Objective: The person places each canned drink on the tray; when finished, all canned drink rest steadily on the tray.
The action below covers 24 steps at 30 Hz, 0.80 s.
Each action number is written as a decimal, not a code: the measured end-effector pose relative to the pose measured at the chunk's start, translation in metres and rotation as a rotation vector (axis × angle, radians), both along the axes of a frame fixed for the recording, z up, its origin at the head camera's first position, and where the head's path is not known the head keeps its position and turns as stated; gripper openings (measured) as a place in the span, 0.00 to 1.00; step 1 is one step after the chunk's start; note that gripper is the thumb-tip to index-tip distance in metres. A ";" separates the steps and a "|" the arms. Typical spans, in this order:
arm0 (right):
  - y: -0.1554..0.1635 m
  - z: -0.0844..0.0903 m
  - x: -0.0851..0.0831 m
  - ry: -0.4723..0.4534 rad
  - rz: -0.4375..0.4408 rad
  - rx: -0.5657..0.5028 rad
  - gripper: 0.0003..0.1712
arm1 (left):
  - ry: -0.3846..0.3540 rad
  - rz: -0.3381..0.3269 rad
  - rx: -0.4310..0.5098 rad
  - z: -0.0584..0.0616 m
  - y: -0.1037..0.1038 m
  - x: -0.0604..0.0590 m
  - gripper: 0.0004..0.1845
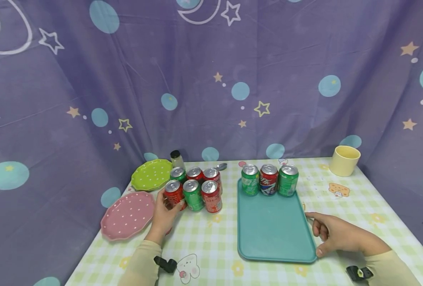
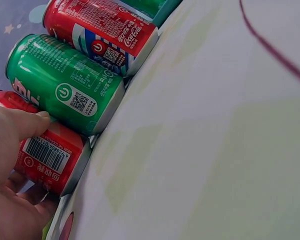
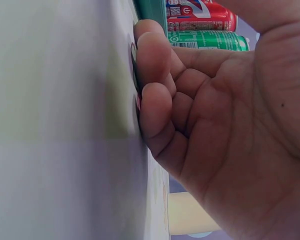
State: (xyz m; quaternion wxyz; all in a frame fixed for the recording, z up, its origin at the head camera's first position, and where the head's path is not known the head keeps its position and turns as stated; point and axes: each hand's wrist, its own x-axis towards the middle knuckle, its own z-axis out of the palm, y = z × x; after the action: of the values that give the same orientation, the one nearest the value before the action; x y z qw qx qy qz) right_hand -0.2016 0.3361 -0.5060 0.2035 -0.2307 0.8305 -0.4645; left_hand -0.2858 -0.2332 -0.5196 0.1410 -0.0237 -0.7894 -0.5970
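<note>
A purple curtain (image 1: 211,79) hangs across the back and wraps round both sides, printed with teal dots, pale stars and white outlined moons. It falls in soft folds and creases. In front of it stands a table (image 1: 383,222) covered by a cloth of pale green and white checks, scattered with small yellow flowers and cartoon animals. The light is even and soft, with only faint shadows on the cloth. No window or floor shows.

Nine soda cans: five red (image 1: 211,196), four green (image 1: 193,194). Two dotted plates (image 1: 128,215), one teal tray (image 1: 273,228), one yellow cup (image 1: 344,160), one small bottle (image 1: 177,159).
</note>
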 end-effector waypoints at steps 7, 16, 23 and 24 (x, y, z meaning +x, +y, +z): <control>0.000 0.000 0.000 -0.009 0.004 -0.016 0.65 | -0.001 0.011 0.011 -0.001 0.001 0.000 0.41; 0.000 0.002 0.002 -0.004 0.001 -0.018 0.66 | 0.039 0.044 0.050 0.002 0.003 0.001 0.41; 0.000 0.001 0.001 -0.007 0.000 -0.015 0.66 | 0.102 0.126 0.083 0.007 0.004 0.005 0.41; -0.001 0.001 0.001 -0.007 0.000 -0.014 0.66 | 0.105 0.136 0.088 0.008 0.004 0.007 0.41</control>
State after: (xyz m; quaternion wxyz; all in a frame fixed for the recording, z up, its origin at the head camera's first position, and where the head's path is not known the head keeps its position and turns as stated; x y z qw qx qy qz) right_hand -0.2008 0.3356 -0.5050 0.2045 -0.2304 0.8266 -0.4709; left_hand -0.2793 -0.2292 -0.5114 0.2232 0.0048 -0.7537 -0.6181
